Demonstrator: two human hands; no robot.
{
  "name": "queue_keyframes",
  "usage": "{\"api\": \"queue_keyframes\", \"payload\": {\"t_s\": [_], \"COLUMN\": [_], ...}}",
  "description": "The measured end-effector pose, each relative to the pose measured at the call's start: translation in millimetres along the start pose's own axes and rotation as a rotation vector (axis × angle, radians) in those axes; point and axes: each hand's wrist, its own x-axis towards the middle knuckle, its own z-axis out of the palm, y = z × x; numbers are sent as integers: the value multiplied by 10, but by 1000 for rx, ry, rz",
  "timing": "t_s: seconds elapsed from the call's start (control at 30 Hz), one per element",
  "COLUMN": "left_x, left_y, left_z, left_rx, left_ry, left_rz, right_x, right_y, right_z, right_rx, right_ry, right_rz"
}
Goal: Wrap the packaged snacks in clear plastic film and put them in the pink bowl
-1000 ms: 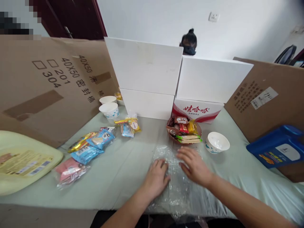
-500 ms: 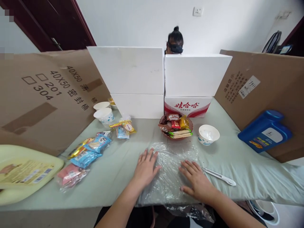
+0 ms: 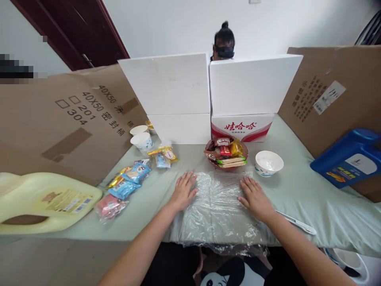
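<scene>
A crinkled clear plastic sheet [image 3: 218, 210] lies over the front middle of the table, its near edge hanging off. My left hand [image 3: 183, 192] rests flat on the sheet's left side, fingers spread. My right hand [image 3: 255, 198] presses down at its right side, fingers likewise apart. Just beyond the sheet stands a brown bowl [image 3: 212, 159] filled with wrapped snacks and a row of thin wooden sticks [image 3: 232, 162]. A white paper bowl [image 3: 269, 163] sits to the right of it. Close to my right forearm lies a white-handled knife-like tool [image 3: 297, 223], partly covered by the arm.
Wrapped snacks [image 3: 126, 182] and a yellow jug [image 3: 56, 202] lie at left, with paper bowls [image 3: 142, 141] behind. A blue bottle [image 3: 348, 159] leans at right. White boxes [image 3: 166, 87] and cardboard panels [image 3: 98, 119] wall the table. Behind the boxes sits a person [image 3: 224, 41].
My right hand has slid outward to the right, and my hands are now farther apart. The sheet between them looks flatter and wider. The camera view has shifted a little.
</scene>
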Motion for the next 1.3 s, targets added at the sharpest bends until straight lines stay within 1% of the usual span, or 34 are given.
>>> {"api": "queue_keyframes", "payload": {"t_s": [0.07, 0.1, 0.13, 0.2, 0.23, 0.3, 0.37, 0.4, 0.47, 0.53, 0.6, 0.63, 0.7, 0.77, 0.83, 0.93, 1.0, 1.07, 1.17, 1.3], "left_x": [-240, -377, -520, -805, -933, -1134, -1246, -1271, -1277, -1244, -1173, -1120, -974, -781, -579, -358, -307, -319, -377, -405], "left_y": [22, 52, 88, 151, 173, 198, 212, 222, 254, 292, 323, 332, 342, 352, 374, 428, 459, 472, 458, 410], "left_z": [-174, -256, -325, -402, -404, -350, -269, -240, -231, -281, -348, -372, -379, -330, -245, -108, -32, 28, 94, 147], "left_rx": [-173, -250, -308, -338, -311, -226, -174, -182, -267, -404, -551, -608, -655, -606, -503, -307, -193, -128, -91, -39], "left_ry": [61, 48, 5, -146, -215, -298, -312, -302, -282, -301, -337, -335, -264, -149, -51, 15, 8, -4, 23, 72], "left_rz": [64, 101, 138, 209, 245, 298, 321, 321, 288, 191, 52, -16, -122, -203, -279, -393, -427, -430, -427, -396], "right_x": [-205, -323, -447, -698, -815, -1008, -1135, -1176, -1225, -1242, -1220, -1188, -1076, -909, -722, -499, -420, -385, -358, -293], "right_y": [23, 18, 8, -14, -22, -33, -47, -58, -87, -117, -134, -136, -126, -106, -87, -63, -44, -24, -6, -20], "right_z": [-214, -320, -412, -519, -526, -458, -341, -289, -235, -246, -284, -296, -287, -230, -144, -10, 70, 139, 216, 253], "right_rx": [128, 196, 254, 316, 321, 299, 278, 281, 332, 444, 577, 628, 679, 669, 603, 403, 259, 149, 35, -91], "right_ry": [12, -11, -51, -154, -205, -286, -318, -312, -279, -257, -245, -227, -147, -21, 95, 217, 249, 247, 243, 255], "right_rz": [-99, -152, -202, -272, -293, -313, -319, -318, -295, -223, -93, -18, 121, 242, 334, 399, 402, 395, 390, 399]}}
